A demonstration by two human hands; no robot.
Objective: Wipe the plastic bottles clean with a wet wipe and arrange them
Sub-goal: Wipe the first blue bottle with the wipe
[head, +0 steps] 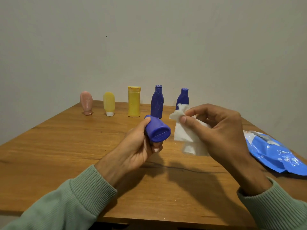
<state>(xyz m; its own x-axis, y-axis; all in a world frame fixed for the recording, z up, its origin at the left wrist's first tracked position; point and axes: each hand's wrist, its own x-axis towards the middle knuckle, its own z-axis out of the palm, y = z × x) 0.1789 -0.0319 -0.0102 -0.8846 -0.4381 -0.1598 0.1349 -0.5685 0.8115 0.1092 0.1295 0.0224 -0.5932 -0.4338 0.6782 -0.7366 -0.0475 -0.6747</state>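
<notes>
Left hand point(132, 150) grips a blue bottle point(157, 130), base toward the camera; right hand point(221, 130) pinches a wipe point(184, 131) just right of it.

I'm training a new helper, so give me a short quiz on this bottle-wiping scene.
1. How many bottles stand in the back row on the table?
2. True or false: the right hand holds a bottle.
3. What lies at the table's right edge? A) sponge B) blue wipe pack C) cup
Key: 1) five; 2) false, it pinches the wet wipe, the left hand grips the small blue bottle; 3) B.
</notes>
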